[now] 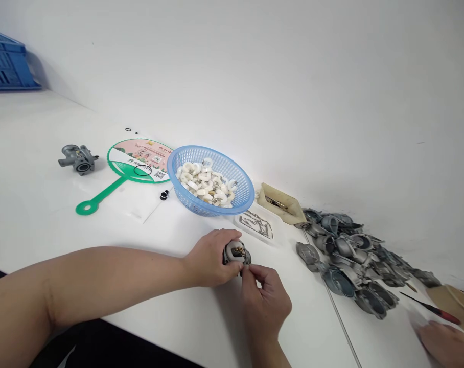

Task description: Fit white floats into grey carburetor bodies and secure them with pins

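My left hand [211, 259] is closed around a small grey metal carburetor [249, 257] above the white table. A white ring-shaped float [232, 250] sits in its upturned side, with brass parts in the middle. At the near right edge of the carburetor, my right hand [266, 301] has thumb and index finger pinched together. What is between those fingertips is too small and covered to make out. Beyond the hands stands a blue plastic basket [232, 162] heaped with white floats [205, 184]. A shallow clear tray [260, 227] of thin metal pins lies just past my hands.
Grey carburetor bowls [343, 255] lie piled at right, near a red-handled screwdriver [435, 309] and another person's hand [446, 342]. A cream bin [299, 219] holds slender parts. At left are a green hand fan [105, 194], a finished-looking carburetor [78, 159] and a blue crate [9, 61].
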Motion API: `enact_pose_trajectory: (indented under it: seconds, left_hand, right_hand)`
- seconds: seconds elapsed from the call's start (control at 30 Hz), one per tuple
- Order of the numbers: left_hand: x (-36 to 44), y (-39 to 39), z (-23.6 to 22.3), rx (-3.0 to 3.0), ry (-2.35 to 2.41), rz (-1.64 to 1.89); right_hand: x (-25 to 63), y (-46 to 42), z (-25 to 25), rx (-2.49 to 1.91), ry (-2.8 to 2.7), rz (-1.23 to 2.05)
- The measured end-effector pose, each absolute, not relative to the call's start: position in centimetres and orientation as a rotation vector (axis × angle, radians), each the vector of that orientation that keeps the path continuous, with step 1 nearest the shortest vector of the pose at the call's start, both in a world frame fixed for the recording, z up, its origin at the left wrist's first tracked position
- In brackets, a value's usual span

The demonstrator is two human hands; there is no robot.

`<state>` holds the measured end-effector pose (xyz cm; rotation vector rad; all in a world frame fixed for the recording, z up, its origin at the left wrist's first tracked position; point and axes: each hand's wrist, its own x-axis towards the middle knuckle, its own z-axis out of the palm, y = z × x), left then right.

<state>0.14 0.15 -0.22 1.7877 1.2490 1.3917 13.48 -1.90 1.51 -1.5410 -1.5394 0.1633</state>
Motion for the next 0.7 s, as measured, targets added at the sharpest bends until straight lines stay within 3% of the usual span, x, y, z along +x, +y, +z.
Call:
enact_pose_trajectory:
  seconds: [0.13, 0.47, 0.7]
  left_hand:
    - [0.1, 0.2, -0.3, 1.795, 1.252, 1.397]
    - [-0.1, 0.3, -0.2, 1.778, 1.242, 1.405]
    - [-0.2, 0.4, -0.1, 1.782, 1.244, 1.389]
  right_hand:
    - [14.3, -1.4, 1.0, -1.385, -1.651, 0.163]
    - [16.9, 0.8, 1.0, -1.014, -1.832, 0.618]
    - [17.0, 1.0, 2.0, -0.986, -2.026, 0.434]
